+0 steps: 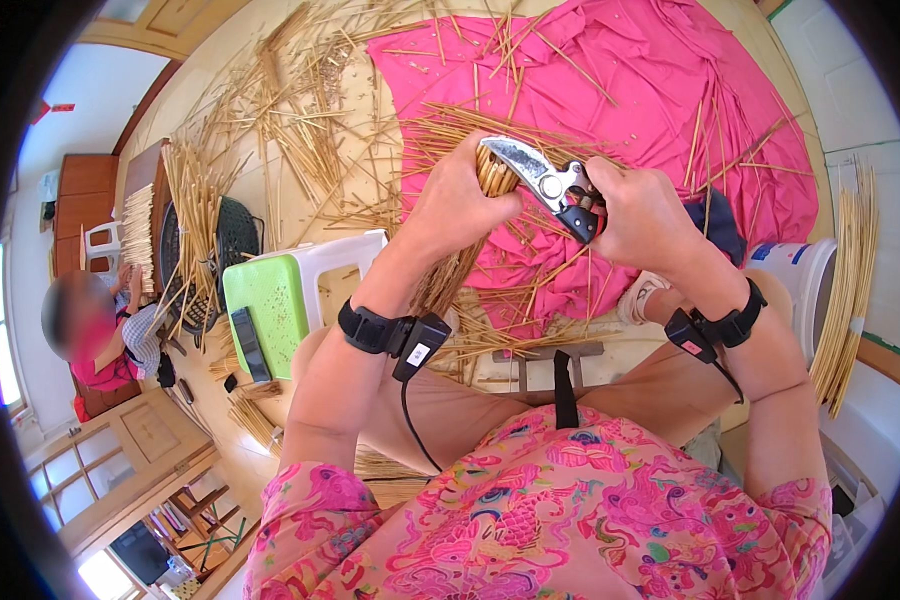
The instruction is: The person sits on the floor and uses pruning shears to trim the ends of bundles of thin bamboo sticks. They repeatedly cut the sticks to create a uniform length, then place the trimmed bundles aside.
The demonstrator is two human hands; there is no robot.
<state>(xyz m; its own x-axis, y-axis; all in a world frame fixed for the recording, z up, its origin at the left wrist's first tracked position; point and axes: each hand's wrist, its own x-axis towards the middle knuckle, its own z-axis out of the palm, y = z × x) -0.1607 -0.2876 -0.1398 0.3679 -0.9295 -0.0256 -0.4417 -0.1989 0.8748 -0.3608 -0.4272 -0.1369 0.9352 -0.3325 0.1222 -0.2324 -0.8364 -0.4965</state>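
Observation:
My left hand [457, 205] is closed around a bundle of dry straw-coloured stalks [494, 172], its blunt ends poking up past my fingers. The lower part of the bundle runs down behind my left wrist. In my right hand [642, 210] is a pair of pruning shears [552, 183], gripped by the handles, which my fingers partly hide. The broad metal blade lies right at the stalk ends; whether it touches them I cannot tell. Below both hands spreads a pink cloth [660, 90] strewn with loose stalks.
Loose stalks [305, 130] litter the floor at the far left. A green-topped stool [270, 300] with a phone on it stands left. Beyond it are a dark basket [235, 235] of stalks and another person [100, 340]. A white bucket [810, 270] and upright stalks [845, 290] stand right.

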